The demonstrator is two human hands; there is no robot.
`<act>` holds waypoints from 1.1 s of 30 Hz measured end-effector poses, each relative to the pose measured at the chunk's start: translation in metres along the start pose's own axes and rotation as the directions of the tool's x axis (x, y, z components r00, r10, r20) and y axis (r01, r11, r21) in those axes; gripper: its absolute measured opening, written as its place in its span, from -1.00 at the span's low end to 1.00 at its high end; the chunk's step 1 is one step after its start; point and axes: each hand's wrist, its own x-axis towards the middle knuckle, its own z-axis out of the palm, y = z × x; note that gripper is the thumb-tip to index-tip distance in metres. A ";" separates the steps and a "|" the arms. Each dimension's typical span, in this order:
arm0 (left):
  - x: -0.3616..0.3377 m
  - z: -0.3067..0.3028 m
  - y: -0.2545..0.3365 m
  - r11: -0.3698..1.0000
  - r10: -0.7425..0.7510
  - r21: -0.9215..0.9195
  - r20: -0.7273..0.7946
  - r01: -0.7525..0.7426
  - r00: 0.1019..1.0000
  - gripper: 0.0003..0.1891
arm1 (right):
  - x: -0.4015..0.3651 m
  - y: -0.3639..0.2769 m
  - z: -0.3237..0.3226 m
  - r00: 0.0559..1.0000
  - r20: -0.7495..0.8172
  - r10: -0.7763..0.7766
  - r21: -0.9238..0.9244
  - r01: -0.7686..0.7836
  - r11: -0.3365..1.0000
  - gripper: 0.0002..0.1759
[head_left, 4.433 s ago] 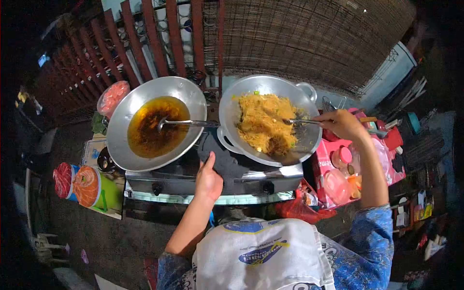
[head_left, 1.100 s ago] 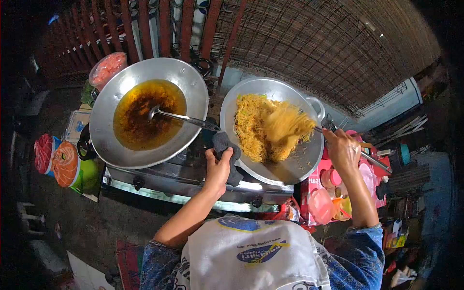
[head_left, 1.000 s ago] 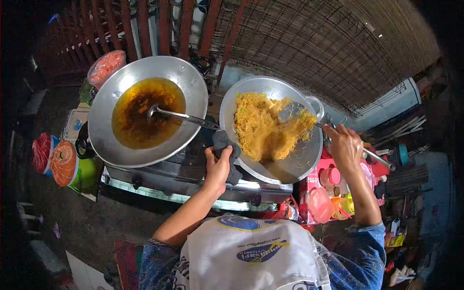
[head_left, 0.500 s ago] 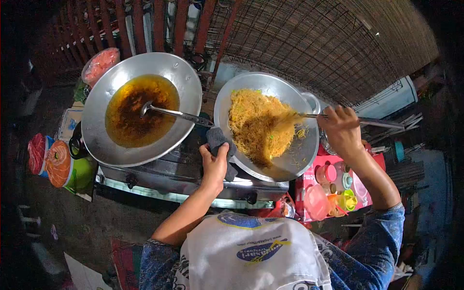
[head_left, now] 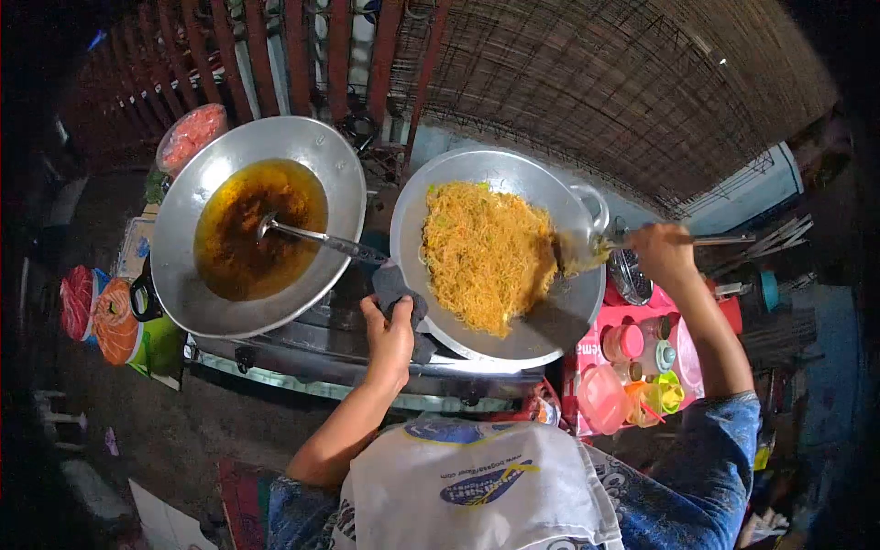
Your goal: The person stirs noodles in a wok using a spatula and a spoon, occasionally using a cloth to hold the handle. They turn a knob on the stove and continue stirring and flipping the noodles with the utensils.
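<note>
Dark red slats (head_left: 300,64) and one woven bamboo screen (head_left: 587,82) stand behind the one stove (head_left: 302,353) at which we work. At far left we count two containers with printed covers (head_left: 115,321), just beside each other, and near them one clear bag of pink pieces (head_left: 191,137). Next comes the first of two woks, the left wok (head_left: 344,197), holding amber-brown liquid (head_left: 243,266) and one ladle (head_left: 321,239). Our left hand (head_left: 389,344) grips one grey cloth (head_left: 396,291) against the edge of the right wok (head_left: 522,346); we cannot tell what the cloth covers. One heap of noodles (head_left: 481,257) lies inside that wok. Our right hand (head_left: 662,252) is closed around one long-handled utensil (head_left: 724,240), its blurred head at the noodles' right edge. Beyond, we see one pink-lidded jar (head_left: 623,342) and one yellow-green cup (head_left: 667,392).
</note>
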 end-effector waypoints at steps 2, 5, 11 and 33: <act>0.001 0.002 0.001 0.999 -0.007 0.031 -0.024 0.008 1.000 -0.59 | 0.015 -0.016 0.023 0.991 0.070 -0.112 0.120 0.103 0.987 -0.83; 0.002 0.004 -0.002 0.997 0.028 0.079 -0.036 -0.025 0.999 -0.60 | 0.035 -0.088 0.069 1.000 0.025 -0.012 0.574 -0.004 0.819 -0.80; 0.006 0.002 -0.008 0.999 0.026 0.037 -0.042 -0.025 0.999 -0.66 | 0.022 -0.093 0.049 0.994 0.063 0.092 0.906 -0.095 0.412 -0.80; -0.003 -0.004 0.012 0.990 -0.071 0.128 0.041 0.066 0.997 -0.57 | -0.029 -0.032 -0.031 0.971 -0.169 0.169 0.513 -0.060 0.856 -0.81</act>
